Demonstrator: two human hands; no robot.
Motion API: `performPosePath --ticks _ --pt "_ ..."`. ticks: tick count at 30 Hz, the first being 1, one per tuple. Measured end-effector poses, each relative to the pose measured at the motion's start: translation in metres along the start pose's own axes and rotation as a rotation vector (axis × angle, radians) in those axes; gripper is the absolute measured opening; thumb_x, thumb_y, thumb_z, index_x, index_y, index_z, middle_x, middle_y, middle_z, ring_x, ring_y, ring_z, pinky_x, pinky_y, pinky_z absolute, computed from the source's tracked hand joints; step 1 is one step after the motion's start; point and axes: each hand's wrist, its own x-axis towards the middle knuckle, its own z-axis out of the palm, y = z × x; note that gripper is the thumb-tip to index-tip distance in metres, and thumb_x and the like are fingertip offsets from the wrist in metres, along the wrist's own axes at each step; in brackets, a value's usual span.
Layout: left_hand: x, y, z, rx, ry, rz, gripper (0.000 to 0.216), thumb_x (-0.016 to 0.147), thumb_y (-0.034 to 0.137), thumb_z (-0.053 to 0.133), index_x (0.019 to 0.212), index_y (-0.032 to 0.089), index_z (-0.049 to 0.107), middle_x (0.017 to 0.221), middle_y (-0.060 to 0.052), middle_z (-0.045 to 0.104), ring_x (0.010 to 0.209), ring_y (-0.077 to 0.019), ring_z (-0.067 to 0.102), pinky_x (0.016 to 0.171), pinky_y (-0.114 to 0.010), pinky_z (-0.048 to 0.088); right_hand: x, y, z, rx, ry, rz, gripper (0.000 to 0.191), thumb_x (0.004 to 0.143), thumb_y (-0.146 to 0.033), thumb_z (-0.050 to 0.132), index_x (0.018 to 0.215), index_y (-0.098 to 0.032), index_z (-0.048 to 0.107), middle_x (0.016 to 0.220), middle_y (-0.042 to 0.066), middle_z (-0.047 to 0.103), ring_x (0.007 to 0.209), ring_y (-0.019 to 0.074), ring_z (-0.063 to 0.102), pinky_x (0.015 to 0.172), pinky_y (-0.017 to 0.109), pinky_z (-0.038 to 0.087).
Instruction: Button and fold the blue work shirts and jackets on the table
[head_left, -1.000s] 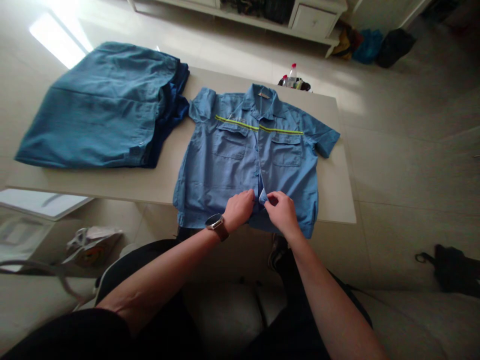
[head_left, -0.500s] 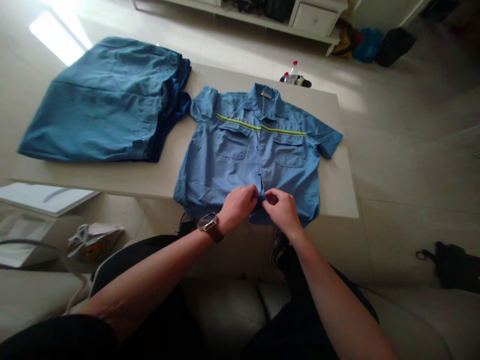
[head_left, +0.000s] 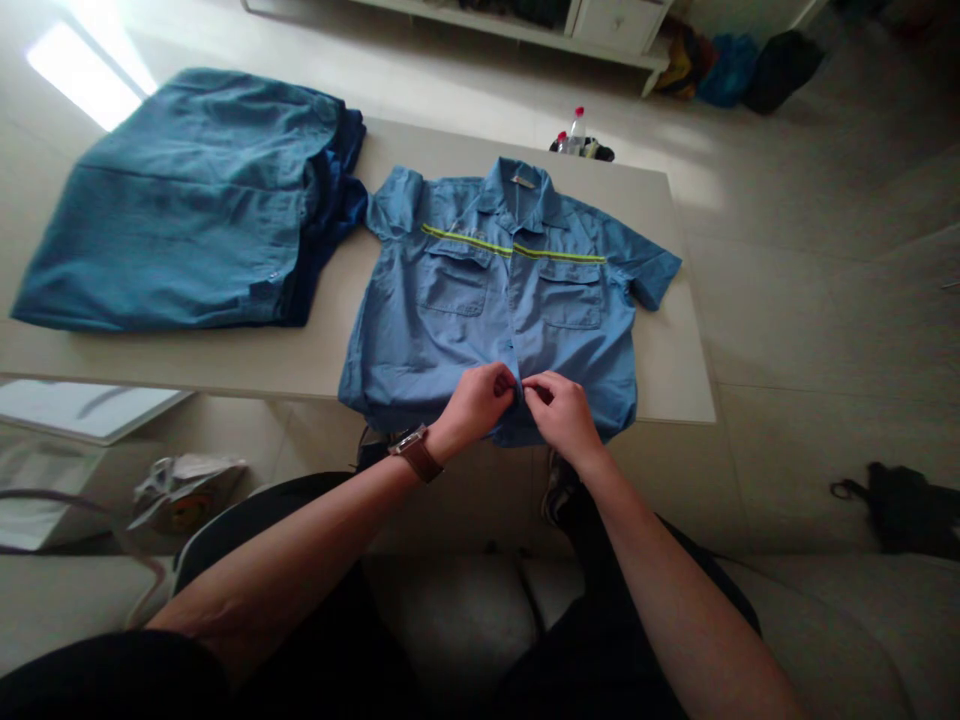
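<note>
A light blue short-sleeved work shirt [head_left: 480, 320] with a yellow-green chest stripe lies face up on a beige table [head_left: 315, 345], collar away from me. Its hem hangs slightly over the near edge. My left hand [head_left: 480, 398], with a brown-strapped watch on the wrist, pinches the left side of the front placket near the hem. My right hand [head_left: 561, 412] pinches the right side of the placket right beside it. The two hands touch at the fingertips over the shirt's bottom front.
A stack of darker blue folded garments [head_left: 187, 205] covers the table's left part. Plastic bottles [head_left: 574, 132] stand on the floor beyond the table. Bags [head_left: 739, 65] lie by a white cabinet [head_left: 615, 20]. A dark object [head_left: 900, 505] lies on the right floor.
Both hands have moved slightly up the shirt front and closer together, drawing the two placket edges shut near the hem. The hem has shifted up a little.
</note>
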Motion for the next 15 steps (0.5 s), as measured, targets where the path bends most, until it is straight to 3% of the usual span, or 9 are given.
performPosePath --ticks 10,15 --pt "0.0033 -0.0034 -0.0019 -0.142 -0.011 -0.027 0.013 0.078 0.006 0.065 0.083 0.014 0.074 0.074 -0.001 0.074 0.069 -0.0128 0.067 0.066 -0.022 0.049 0.0054 0.0075 0.0001 0.025 0.001 -0.018 0.014 0.088 -0.019 0.062 0.084 -0.020 0.075 0.087 0.005 0.072 0.082 0.0180 0.067 0.078 0.029 0.052" --pt "0.0009 0.0006 -0.0026 -0.070 0.022 -0.020 0.016 0.079 0.005 0.065 0.086 0.015 0.074 0.077 -0.001 0.076 0.072 -0.0128 0.069 0.069 -0.022 0.051 0.0034 0.0060 0.0008 0.040 0.009 0.002 0.014 0.088 -0.021 0.062 0.084 -0.019 0.075 0.086 0.005 0.074 0.080 0.0187 0.068 0.078 0.030 0.052"
